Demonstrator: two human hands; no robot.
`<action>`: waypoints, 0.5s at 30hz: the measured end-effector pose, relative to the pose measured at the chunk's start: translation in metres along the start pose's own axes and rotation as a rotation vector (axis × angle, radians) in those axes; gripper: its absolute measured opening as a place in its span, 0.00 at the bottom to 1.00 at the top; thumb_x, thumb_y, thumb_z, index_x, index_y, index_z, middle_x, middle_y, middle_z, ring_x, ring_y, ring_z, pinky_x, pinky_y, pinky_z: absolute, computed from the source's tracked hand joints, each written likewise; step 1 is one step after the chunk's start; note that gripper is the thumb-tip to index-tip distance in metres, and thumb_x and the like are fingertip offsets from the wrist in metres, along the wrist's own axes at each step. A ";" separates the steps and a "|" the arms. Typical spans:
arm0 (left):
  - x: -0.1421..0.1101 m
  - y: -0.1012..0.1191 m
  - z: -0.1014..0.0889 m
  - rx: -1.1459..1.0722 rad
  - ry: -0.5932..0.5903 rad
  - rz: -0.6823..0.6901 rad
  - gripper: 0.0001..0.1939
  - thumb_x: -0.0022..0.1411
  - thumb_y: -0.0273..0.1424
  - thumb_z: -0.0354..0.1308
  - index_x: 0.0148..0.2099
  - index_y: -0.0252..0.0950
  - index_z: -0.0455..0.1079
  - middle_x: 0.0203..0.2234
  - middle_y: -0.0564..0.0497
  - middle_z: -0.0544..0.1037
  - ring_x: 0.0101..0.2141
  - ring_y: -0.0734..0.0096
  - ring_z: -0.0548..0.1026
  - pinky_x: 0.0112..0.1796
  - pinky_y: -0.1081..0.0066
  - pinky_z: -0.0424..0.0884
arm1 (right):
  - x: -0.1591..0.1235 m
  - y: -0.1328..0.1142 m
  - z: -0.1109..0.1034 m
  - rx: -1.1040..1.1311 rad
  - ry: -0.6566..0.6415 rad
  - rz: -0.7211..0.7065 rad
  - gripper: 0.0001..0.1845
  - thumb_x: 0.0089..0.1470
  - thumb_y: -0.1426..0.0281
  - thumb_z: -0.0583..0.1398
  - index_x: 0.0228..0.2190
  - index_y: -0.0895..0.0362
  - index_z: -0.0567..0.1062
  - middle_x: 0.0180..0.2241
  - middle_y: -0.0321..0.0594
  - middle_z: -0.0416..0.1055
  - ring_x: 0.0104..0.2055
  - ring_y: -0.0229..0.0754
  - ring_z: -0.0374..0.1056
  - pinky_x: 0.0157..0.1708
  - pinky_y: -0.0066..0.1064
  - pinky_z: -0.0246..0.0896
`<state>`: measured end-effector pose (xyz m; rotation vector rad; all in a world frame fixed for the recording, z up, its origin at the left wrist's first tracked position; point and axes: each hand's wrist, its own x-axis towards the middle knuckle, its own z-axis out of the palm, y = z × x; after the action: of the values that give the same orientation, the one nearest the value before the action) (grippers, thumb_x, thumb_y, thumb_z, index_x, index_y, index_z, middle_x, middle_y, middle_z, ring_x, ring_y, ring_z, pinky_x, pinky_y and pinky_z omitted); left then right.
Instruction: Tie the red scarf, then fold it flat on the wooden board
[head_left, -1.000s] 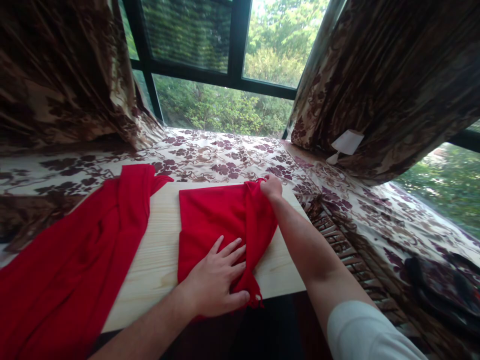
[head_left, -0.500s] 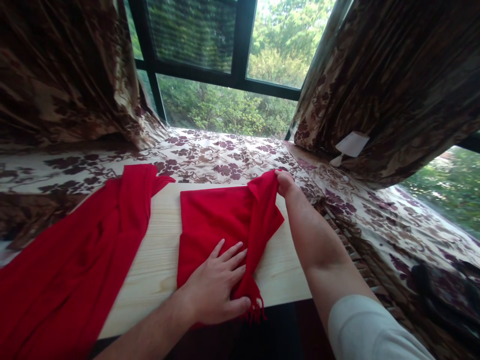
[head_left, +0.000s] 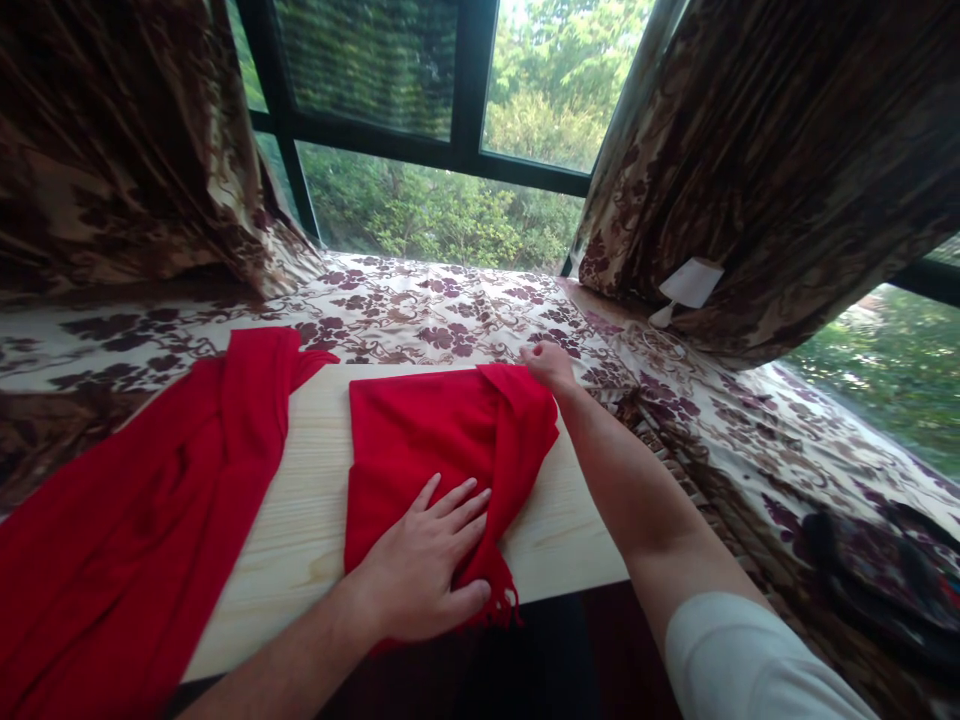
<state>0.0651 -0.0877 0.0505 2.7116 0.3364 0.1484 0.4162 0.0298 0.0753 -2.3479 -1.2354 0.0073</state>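
A red fringed scarf [head_left: 420, 430], folded into several layers, lies on a pale wooden board [head_left: 319, 480]. My left hand [head_left: 431, 555] rests flat on its near part, fingers spread, with the thumb close to the fringe. At the scarf's far right corner is my right hand [head_left: 551, 365], its fingers curled together at the cloth's edge; the exact pinch is hard to see. A strip of the scarf runs from that corner down toward the fringe. To the left, a second length of red cloth [head_left: 187, 450] drapes over the board and past its near edge.
Floral fabric [head_left: 442, 310] covers the surface behind the board, beneath a dark-framed window [head_left: 465, 150]. Patterned curtains [head_left: 697, 130] hang at both sides. A small white lamp [head_left: 690, 283] stands at the back right, and a dark object [head_left: 862, 570] lies at the right.
My right hand has moved slightly left and lower, and the raised corner of the scarf now lies flatter. The left hand stays pressed on the cloth. The view has shifted a little.
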 end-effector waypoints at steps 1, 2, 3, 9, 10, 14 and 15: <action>0.000 0.000 0.000 0.003 0.001 0.000 0.37 0.65 0.48 0.51 0.72 0.44 0.53 0.70 0.51 0.53 0.70 0.54 0.46 0.68 0.47 0.31 | -0.004 -0.008 0.002 -0.009 -0.118 -0.057 0.23 0.57 0.51 0.58 0.28 0.58 0.77 0.31 0.49 0.78 0.38 0.48 0.73 0.41 0.33 0.65; 0.000 -0.001 0.001 0.005 0.000 0.002 0.37 0.65 0.48 0.51 0.72 0.44 0.52 0.70 0.51 0.52 0.70 0.54 0.46 0.68 0.47 0.32 | -0.008 -0.016 0.005 -0.025 -0.223 -0.103 0.24 0.55 0.49 0.59 0.26 0.58 0.77 0.29 0.48 0.77 0.38 0.48 0.74 0.39 0.32 0.65; 0.000 -0.001 0.001 0.007 0.001 0.004 0.37 0.65 0.48 0.51 0.72 0.44 0.52 0.71 0.51 0.52 0.70 0.54 0.46 0.68 0.47 0.32 | -0.012 -0.022 0.009 -0.052 -0.297 -0.131 0.23 0.53 0.49 0.61 0.25 0.58 0.77 0.28 0.48 0.77 0.38 0.49 0.74 0.38 0.32 0.65; -0.001 -0.001 0.002 0.019 0.019 0.004 0.37 0.65 0.48 0.52 0.71 0.42 0.55 0.69 0.48 0.57 0.70 0.54 0.48 0.68 0.47 0.32 | -0.017 -0.044 0.025 0.119 -0.203 -0.023 0.05 0.42 0.70 0.65 0.24 0.59 0.76 0.30 0.50 0.76 0.39 0.54 0.74 0.40 0.37 0.67; -0.001 -0.001 0.002 0.024 0.020 -0.004 0.37 0.65 0.48 0.52 0.71 0.40 0.55 0.68 0.47 0.59 0.70 0.54 0.48 0.68 0.48 0.32 | -0.014 -0.045 0.023 0.278 -0.132 0.040 0.03 0.43 0.71 0.63 0.25 0.59 0.75 0.29 0.48 0.75 0.37 0.52 0.74 0.39 0.37 0.68; 0.000 -0.002 0.004 0.020 0.026 -0.023 0.40 0.65 0.50 0.51 0.73 0.37 0.51 0.69 0.46 0.57 0.70 0.55 0.48 0.68 0.50 0.32 | 0.000 -0.032 0.006 1.053 0.030 0.215 0.06 0.47 0.70 0.58 0.30 0.58 0.72 0.22 0.38 0.70 0.30 0.45 0.71 0.36 0.36 0.72; 0.000 -0.002 0.005 0.015 0.027 -0.020 0.41 0.65 0.50 0.51 0.73 0.38 0.50 0.70 0.47 0.55 0.70 0.55 0.48 0.68 0.49 0.33 | 0.001 -0.025 0.002 1.149 0.023 0.217 0.06 0.48 0.69 0.58 0.30 0.58 0.71 0.22 0.38 0.70 0.30 0.45 0.71 0.36 0.37 0.73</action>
<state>0.0653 -0.0878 0.0454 2.7220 0.3731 0.1772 0.3965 0.0432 0.0844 -1.4218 -0.6408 0.5916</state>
